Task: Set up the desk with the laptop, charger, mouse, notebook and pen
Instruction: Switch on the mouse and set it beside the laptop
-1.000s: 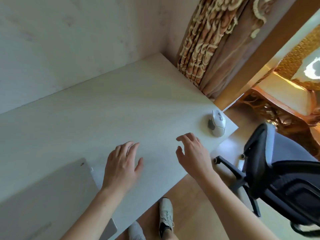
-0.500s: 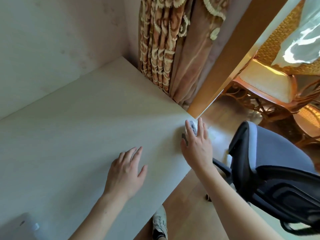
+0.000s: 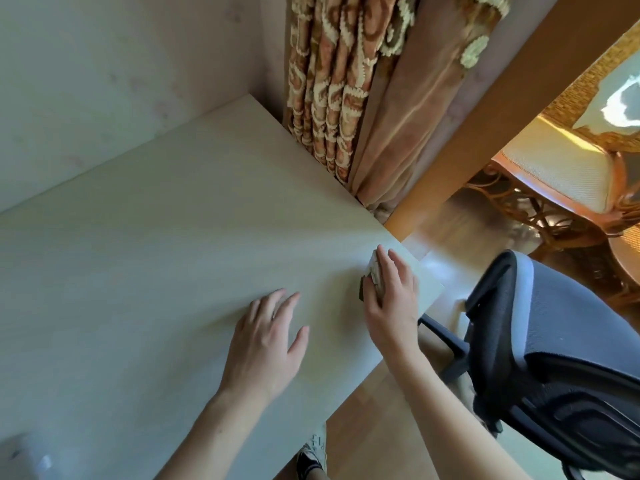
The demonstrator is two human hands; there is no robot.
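Right hand (image 3: 393,296) now cupping mouse (image 3: 371,276), left hand (image 3: 266,341) flat on desk (image 3: 138,254)

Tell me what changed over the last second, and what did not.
The right hand reached forward to the desk's right corner and closed over the mouse, which lay untouched a second ago. The view swung right, so the laptop slid almost out of frame. The left hand stayed flat and open on the desk; the office chair stayed put.

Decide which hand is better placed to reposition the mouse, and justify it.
Right. The right hand already covers the mouse near the desk corner; the left hand lies flat, apart from it.
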